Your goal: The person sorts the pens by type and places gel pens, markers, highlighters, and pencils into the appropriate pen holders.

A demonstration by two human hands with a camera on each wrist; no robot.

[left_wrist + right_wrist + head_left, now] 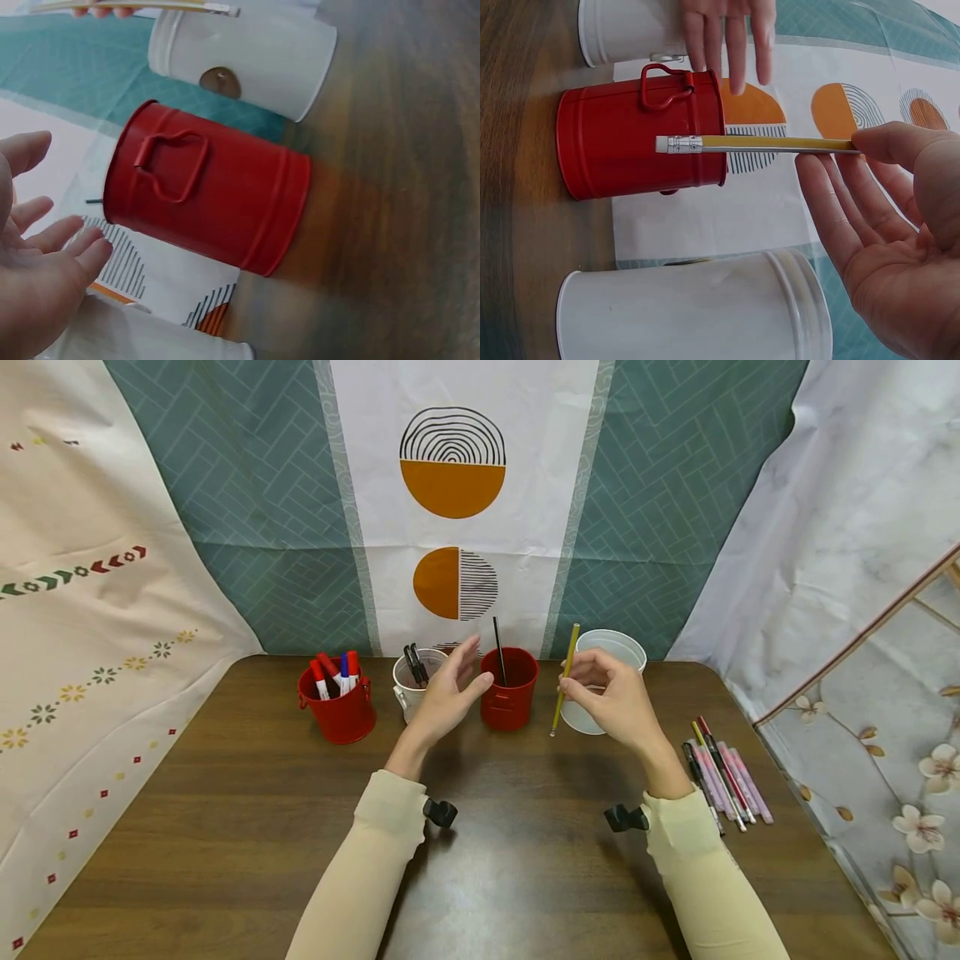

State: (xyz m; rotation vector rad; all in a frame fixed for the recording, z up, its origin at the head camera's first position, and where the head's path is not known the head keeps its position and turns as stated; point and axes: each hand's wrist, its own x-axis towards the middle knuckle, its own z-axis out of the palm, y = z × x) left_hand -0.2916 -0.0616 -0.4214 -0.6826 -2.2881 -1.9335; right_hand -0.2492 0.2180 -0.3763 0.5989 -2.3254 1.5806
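Note:
A yellow pencil (pixel 567 677) is pinched between the thumb and fingers of my right hand (pixel 613 697), eraser end down. In the right wrist view its eraser end overlaps the red bucket (pixel 641 135). My left hand (pixel 452 693), fingers spread and holding nothing, is between a white bucket (pixel 408 693) with black pens and the red bucket (pixel 506 708). One dark pencil (pixel 498 647) stands in that red bucket. Behind my right hand is another white bucket (pixel 585 720), partly covered by the hand.
At the left stands a second red bucket (pixel 345 718) with several red and blue markers (pixel 345 672). A row of pens and pencils (pixel 727 777) lies on the wooden table (pixel 525 877) at the right. A patterned cloth (pixel 262 527) hangs behind the buckets.

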